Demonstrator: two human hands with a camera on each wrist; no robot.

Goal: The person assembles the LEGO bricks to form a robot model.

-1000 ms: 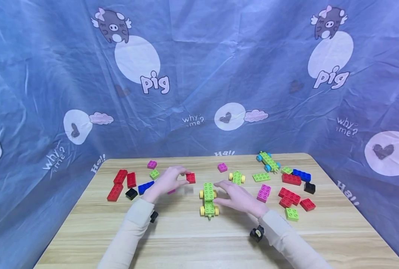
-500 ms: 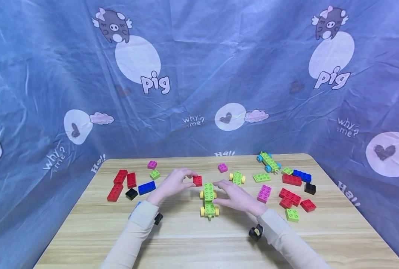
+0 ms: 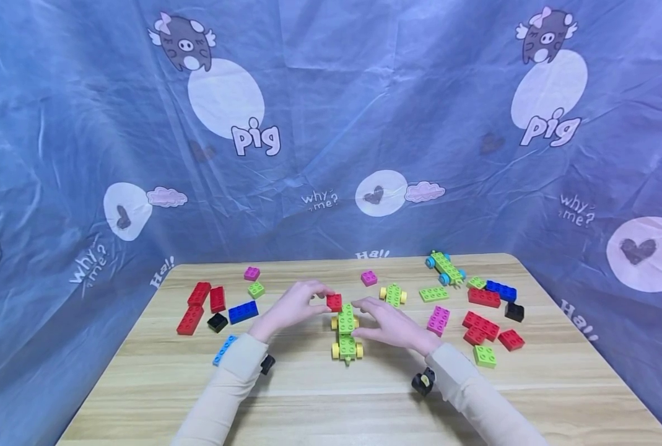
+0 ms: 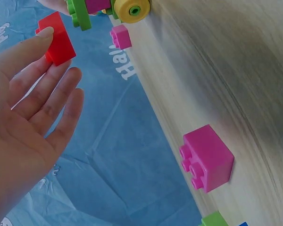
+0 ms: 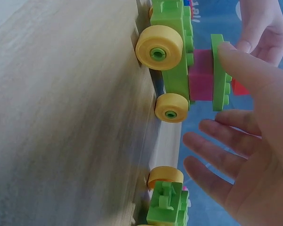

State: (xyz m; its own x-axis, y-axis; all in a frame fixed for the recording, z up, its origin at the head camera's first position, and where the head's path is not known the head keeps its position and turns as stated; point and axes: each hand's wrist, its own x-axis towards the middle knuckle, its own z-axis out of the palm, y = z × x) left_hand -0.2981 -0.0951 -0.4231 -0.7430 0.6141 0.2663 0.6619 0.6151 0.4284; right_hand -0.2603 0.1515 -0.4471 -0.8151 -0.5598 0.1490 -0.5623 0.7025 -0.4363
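In the head view my left hand (image 3: 294, 305) pinches a red brick (image 3: 334, 302) at the far left corner of a lime green toy car (image 3: 347, 348) with yellow wheels. The left wrist view has the red brick (image 4: 59, 40) between thumb and fingertips, its other fingers spread. My right hand (image 3: 392, 325) is at the car's right side. Seen from the right wrist, its thumb overlaps one end of the raised green plate (image 5: 218, 70) and a fingertip is right at the other end. Under that plate is a magenta brick (image 5: 201, 75).
A short yellow-wheeled car (image 3: 393, 296) and a blue-wheeled one (image 3: 445, 267) stand behind on the right. Red bricks (image 3: 481, 324), a magenta brick (image 3: 438, 320) and a green plate (image 3: 433, 294) lie to the right. To the left are red bricks (image 3: 191, 319) and a blue brick (image 3: 243, 312).
My left hand has carried the red brick to the right and nearer, up to the car's raised plate. A light blue piece has come into view beside the left sleeve. The right hand stays by the car.
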